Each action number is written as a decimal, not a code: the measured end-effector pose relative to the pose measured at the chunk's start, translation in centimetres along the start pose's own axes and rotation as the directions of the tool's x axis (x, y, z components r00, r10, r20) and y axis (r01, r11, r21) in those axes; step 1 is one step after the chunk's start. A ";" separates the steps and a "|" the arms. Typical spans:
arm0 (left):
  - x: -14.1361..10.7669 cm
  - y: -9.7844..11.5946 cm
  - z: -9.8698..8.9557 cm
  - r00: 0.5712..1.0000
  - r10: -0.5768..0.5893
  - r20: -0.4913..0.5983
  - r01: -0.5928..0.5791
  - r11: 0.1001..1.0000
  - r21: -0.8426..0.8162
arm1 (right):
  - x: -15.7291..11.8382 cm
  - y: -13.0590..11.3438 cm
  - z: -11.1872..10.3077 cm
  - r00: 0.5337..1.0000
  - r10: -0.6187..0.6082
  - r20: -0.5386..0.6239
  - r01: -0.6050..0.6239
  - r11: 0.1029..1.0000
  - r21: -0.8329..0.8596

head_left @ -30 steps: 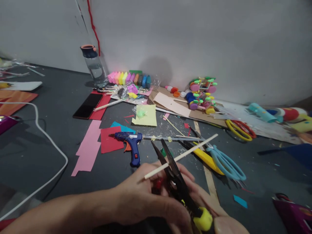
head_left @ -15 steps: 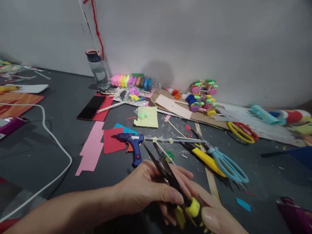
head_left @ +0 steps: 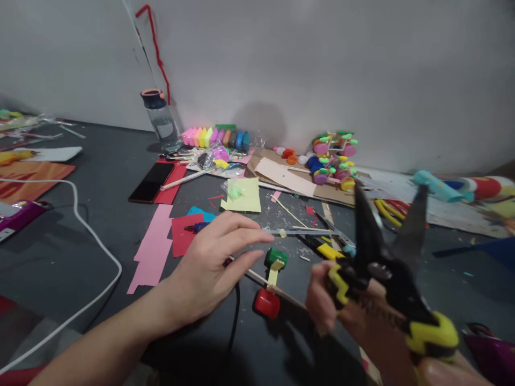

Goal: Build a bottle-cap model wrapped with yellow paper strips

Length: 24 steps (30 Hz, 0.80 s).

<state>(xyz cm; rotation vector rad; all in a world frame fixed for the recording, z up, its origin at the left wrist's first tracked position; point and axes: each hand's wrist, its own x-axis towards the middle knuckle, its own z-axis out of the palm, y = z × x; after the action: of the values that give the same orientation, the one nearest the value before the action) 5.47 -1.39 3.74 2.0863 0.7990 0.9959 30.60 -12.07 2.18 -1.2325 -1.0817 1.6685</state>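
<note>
My left hand (head_left: 213, 262) hovers over the blue glue gun (head_left: 196, 228), hiding most of it. Its thumb and fingers are apart, curved, with nothing visibly gripped. My right hand (head_left: 354, 316) is wrapped round the handles of black-and-yellow snips (head_left: 382, 279), raised close to the camera with the blades spread. Between my hands, a small piece with a green cap (head_left: 276, 258) and a red cap (head_left: 267, 303) joined by a pale yellow strip (head_left: 273, 274) rests on the table. A thin wooden stick (head_left: 287, 296) crosses it, running from near my left thumb toward my right hand.
Behind lie a yellow paper square (head_left: 248, 194), a phone (head_left: 151, 182) and a water bottle (head_left: 161, 120). Pink paper (head_left: 151, 252) and a white cable (head_left: 94, 230) are at left. Further right are a yellow cutter (head_left: 330, 251), partly hidden scissors (head_left: 344, 241) and cardboard with small colourful wheeled pieces (head_left: 333, 161).
My hands have separated. My left hand has let go of the snips and moved left over the glue gun; my right hand has carried them up and right, blades now spread. The capped piece has come into view.
</note>
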 end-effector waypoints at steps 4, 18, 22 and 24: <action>0.6 -1.8 0.8 0.887 0.003 0.462 -0.249 0.846 0.472 | 0.2 -0.5 2.0 0.932 -0.139 -0.335 0.202 0.966 0.160; 0.7 -2.1 0.5 0.961 0.018 0.277 -0.160 0.852 0.498 | 0.7 -1.2 -0.6 0.840 -0.534 -0.095 0.473 0.807 -0.354; 0.2 -0.7 -0.4 0.994 -0.079 0.073 0.063 0.976 0.208 | 0.3 0.1 -1.7 0.796 -0.600 -0.081 0.316 0.524 -0.791; 0.0 -0.2 -0.5 0.986 -0.154 0.070 0.147 0.984 0.095 | 0.9 0.5 -1.8 0.756 -0.652 -0.058 0.222 0.340 -0.914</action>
<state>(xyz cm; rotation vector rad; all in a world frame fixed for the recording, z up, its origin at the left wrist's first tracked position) 5.05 -1.11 3.80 2.0913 0.9622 0.8059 32.10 -11.13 1.14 -1.5698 -1.8720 0.2424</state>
